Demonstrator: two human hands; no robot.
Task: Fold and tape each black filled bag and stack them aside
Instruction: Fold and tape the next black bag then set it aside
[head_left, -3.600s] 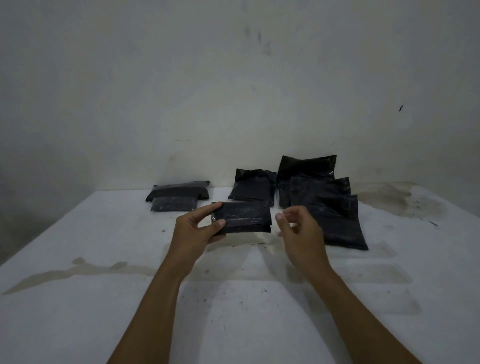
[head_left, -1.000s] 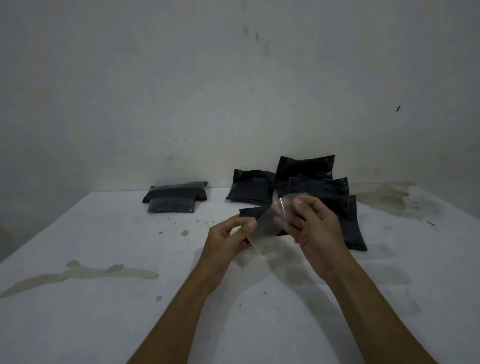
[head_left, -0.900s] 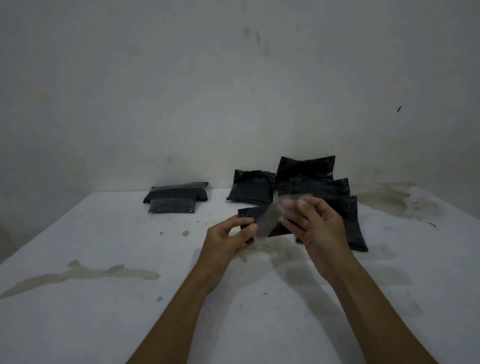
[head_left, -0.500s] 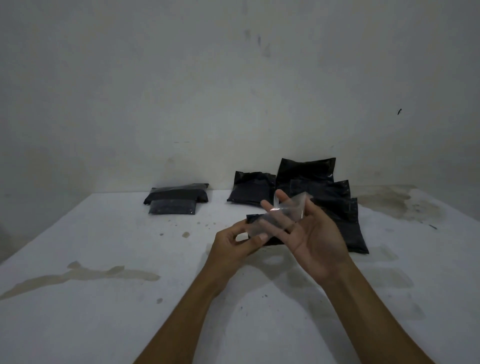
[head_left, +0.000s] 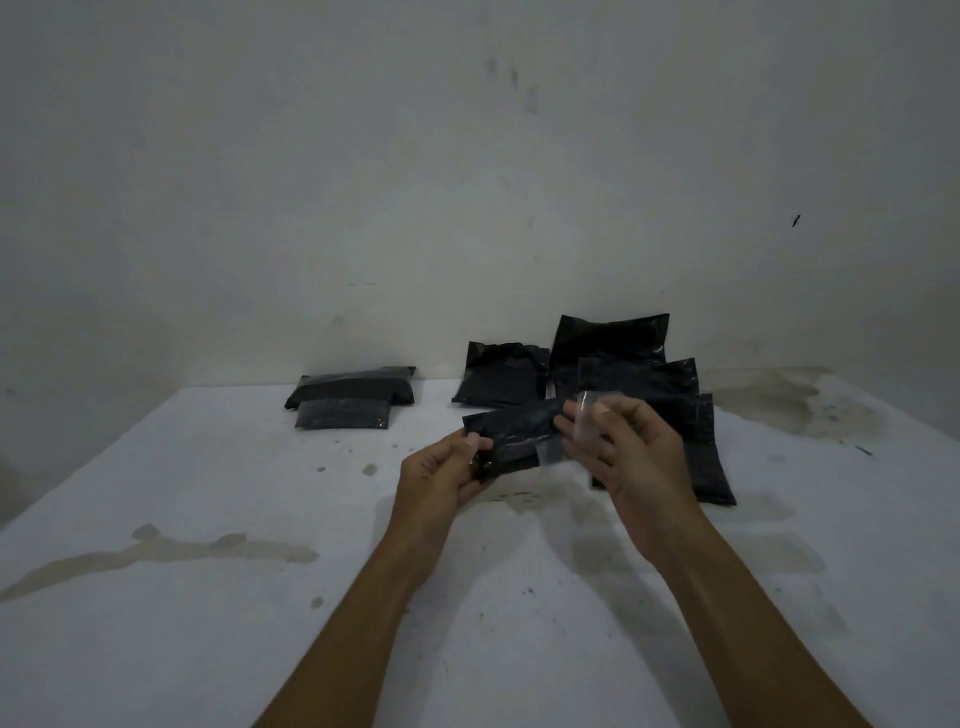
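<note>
Item in hand: our left hand (head_left: 441, 480) grips the folded black plastic filled bag (head_left: 511, 434) by its left end, held above the white table (head_left: 208, 623). Our right hand (head_left: 631, 457) pinches a clear strip of tape (head_left: 589, 423), half a second ago spread across the palm, now brought onto the bag's right end: taping begun. Far left: stack of finished black bags (head_left: 349, 397). Far right: unfolded black bags (head_left: 623, 364).

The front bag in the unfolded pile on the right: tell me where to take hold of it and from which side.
Grip the front bag at its near right corner, coming from the right. That corner lies bare on the table; its far end is tucked under the next bag, and the right hand, holding tape, covers its left side. A filled bag sags, so pinch the plump edge.
</note>
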